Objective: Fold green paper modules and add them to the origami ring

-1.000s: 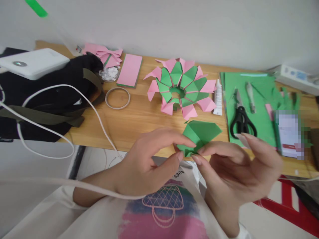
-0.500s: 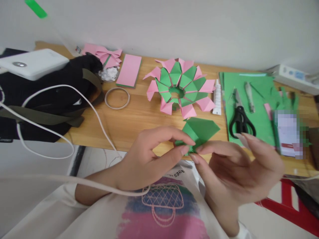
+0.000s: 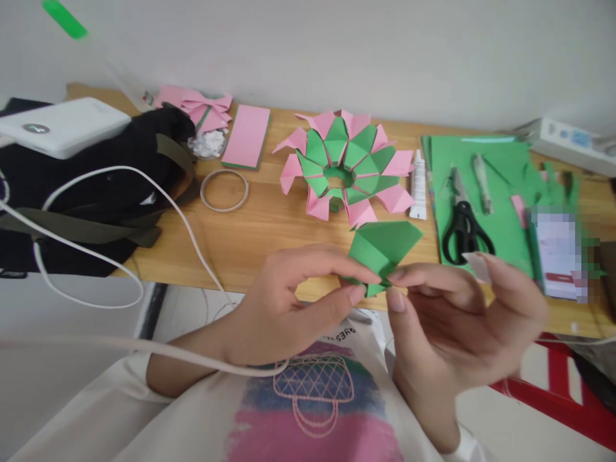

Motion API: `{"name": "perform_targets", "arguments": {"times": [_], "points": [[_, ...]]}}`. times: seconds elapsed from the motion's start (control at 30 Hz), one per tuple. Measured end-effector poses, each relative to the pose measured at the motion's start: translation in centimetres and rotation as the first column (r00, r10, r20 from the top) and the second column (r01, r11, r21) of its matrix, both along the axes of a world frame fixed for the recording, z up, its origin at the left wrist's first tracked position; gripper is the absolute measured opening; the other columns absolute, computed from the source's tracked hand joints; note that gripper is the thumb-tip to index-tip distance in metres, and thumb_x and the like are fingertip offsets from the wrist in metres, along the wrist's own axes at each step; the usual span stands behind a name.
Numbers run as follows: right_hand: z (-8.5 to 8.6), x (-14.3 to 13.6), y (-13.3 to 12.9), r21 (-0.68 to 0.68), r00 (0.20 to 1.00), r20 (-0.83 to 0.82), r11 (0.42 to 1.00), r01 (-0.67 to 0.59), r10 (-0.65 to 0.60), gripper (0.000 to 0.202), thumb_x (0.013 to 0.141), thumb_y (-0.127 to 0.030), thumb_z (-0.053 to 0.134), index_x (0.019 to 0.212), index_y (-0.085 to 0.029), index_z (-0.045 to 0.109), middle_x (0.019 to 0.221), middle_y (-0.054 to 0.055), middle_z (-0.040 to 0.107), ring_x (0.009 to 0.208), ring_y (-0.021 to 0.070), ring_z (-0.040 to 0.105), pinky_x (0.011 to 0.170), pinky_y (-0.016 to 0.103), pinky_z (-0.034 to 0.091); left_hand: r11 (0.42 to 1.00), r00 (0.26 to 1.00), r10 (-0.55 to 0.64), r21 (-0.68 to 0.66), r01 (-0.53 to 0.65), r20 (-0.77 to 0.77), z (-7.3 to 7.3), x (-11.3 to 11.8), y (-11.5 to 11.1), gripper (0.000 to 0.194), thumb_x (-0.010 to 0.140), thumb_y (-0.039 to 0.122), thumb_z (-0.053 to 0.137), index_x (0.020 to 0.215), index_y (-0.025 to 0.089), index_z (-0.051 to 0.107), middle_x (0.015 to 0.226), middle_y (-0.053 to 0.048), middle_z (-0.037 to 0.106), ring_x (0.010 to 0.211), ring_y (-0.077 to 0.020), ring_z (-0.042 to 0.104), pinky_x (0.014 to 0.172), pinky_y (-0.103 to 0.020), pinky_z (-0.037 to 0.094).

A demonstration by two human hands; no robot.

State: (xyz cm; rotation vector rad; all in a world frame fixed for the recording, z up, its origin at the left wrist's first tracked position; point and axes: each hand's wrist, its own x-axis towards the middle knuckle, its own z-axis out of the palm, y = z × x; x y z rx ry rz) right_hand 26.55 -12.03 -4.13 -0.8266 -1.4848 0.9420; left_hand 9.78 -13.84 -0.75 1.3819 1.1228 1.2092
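A folded piece of green paper (image 3: 382,247) is held up over the table's front edge, its wide flat part pointing away from me. My left hand (image 3: 301,305) pinches its lower left side between thumb and forefinger. At the lower right, my right hand (image 3: 462,321) has thumb and forefinger closed on its small folded tip, with the other fingers curled loosely. Just beyond stands a ring of folded pink and green paper (image 3: 337,170), shaped like an open flower. Parts of the green piece are hidden behind my fingers.
Right, black scissors (image 3: 464,231) and a cutter (image 3: 482,183) lie on green sheets (image 3: 505,237), near a phone (image 3: 558,253) and a glue tube (image 3: 418,186). Left are a tape ring (image 3: 224,190), pink paper stack (image 3: 247,136) and black bag (image 3: 96,192) with a power bank (image 3: 62,127). A white cable (image 3: 144,346) crosses my left arm.
My right thumb and forefinger have shifted slightly right and now pinch the paper's small tip. More of the lower fold shows between my hands. The left hand keeps its hold.
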Motion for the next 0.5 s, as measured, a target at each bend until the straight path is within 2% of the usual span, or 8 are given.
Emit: {"name": "perform_targets", "arguments": {"times": [0.1, 0.2, 0.37, 0.5], "points": [[0.13, -0.21, 0.35, 0.137, 0.995, -0.046, 0.986, 0.098, -0.093, 0.062, 0.075, 0.001, 0.069, 0.129, -0.025, 0.052, 0.091, 0.0, 0.068, 0.078, 0.0155, 0.068, 0.069, 0.033, 0.058, 1.0, 1.0, -0.01, 0.015, 0.01, -0.009, -0.18, 0.1, -0.01, 0.017, 0.085, 0.018, 0.068, 0.101, 0.022, 0.071, 0.094, -0.003, 0.075, 0.09, -0.0192, 0.07, 0.079, -0.032, 0.055], [0.11, -0.32, 0.51, 0.16, 0.994, -0.056, 0.982, 0.097, -0.089, 0.066, 0.071, 0.005, 0.068, 0.13, -0.022, 0.053, 0.091, 0.001, 0.068, 0.078, 0.0147, 0.068, 0.069, 0.032, 0.059, 0.997, 0.999, 0.007, 0.072, -0.004, -0.05, -0.41, 0.27, 0.01, 0.019, 0.083, 0.02, 0.071, 0.103, 0.023, 0.07, 0.092, -0.002, 0.074, 0.086, -0.0183, 0.069, 0.079, -0.033, 0.054], [0.18, -0.36, 0.48, 0.155, 0.993, -0.076, 0.983, 0.1, -0.089, 0.067, 0.071, 0.007, 0.066, 0.13, -0.022, 0.053, 0.092, 0.0, 0.069, 0.079, 0.0137, 0.067, 0.071, 0.031, 0.058, 0.988, 0.992, 0.042, 0.154, -0.024, -0.116, -0.39, 0.41, 0.14, 0.019, 0.085, 0.02, 0.07, 0.104, 0.022, 0.071, 0.088, -0.002, 0.073, 0.082, -0.0159, 0.067, 0.077, -0.03, 0.052], [0.33, -0.31, 0.42, 0.129, 0.992, -0.031, 0.984, 0.124, -0.121, 0.058, 0.076, -0.004, 0.069, 0.126, -0.027, 0.053, 0.089, -0.002, 0.069, 0.076, 0.015, 0.069, 0.068, 0.033, 0.058, 0.99, 0.992, 0.038, 0.141, -0.021, -0.123, -0.25, 0.43, 0.16, 0.02, 0.086, 0.019, 0.068, 0.105, 0.023, 0.071, 0.091, -0.002, 0.075, 0.086, -0.0164, 0.068, 0.077, -0.03, 0.052]]}}
